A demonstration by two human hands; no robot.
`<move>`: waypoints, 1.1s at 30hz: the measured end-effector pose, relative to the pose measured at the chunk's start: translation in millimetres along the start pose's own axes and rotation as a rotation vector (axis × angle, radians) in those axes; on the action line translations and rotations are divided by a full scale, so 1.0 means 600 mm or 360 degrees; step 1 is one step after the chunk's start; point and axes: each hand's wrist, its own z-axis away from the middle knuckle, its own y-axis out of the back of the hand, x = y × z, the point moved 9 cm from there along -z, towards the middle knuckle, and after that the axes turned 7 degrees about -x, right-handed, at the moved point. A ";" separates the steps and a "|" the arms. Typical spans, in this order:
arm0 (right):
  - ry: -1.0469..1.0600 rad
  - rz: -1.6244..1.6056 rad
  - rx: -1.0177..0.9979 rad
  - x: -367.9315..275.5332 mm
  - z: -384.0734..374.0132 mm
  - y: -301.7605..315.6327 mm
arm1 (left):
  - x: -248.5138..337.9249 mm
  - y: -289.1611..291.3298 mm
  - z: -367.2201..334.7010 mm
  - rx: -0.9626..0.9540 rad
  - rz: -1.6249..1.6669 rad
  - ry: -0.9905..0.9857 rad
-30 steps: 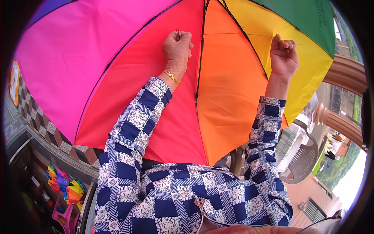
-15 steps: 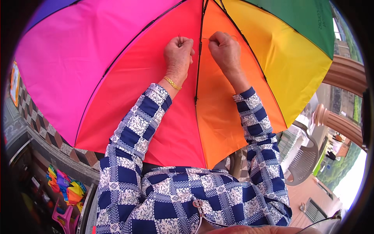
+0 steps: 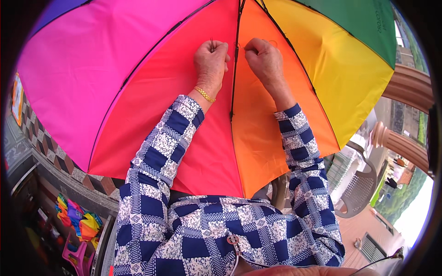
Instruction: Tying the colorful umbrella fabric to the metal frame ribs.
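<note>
An open rainbow umbrella (image 3: pixel 184 138) spreads in front of me with its inner side and dark ribs showing. My left hand (image 3: pixel 212 60) is closed over the red panel, left of the dark rib (image 3: pixel 235 78) between red and orange. Two thin dark prongs (image 3: pixel 212 44) stick up out of that fist; the rest of the tool is hidden. Across the rib, over the orange panel, my right hand (image 3: pixel 264 60) is closed in a pinch. A fine thread (image 3: pixel 275 43) loops out beside its knuckles; whether a needle is in the fingers cannot be seen.
At the lower left, folded multicoloured fabric (image 3: pixel 80 218) lies above a pink plastic stool (image 3: pixel 78 255). A grey perforated chair (image 3: pixel 359 191) stands at the right, near brown columns (image 3: pixel 410 89). Patterned floor tiles (image 3: pixel 60 154) show past the umbrella's left edge.
My right hand has shifted slightly left toward the rib, still pinched. My left hand stays nearly in place, closed on the pronged tool. The umbrella has barely moved.
</note>
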 end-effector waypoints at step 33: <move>-0.0055 -0.0703 -0.0269 0.018 0.006 -0.005 | -0.003 0.008 -0.007 0.0024 0.0372 0.0025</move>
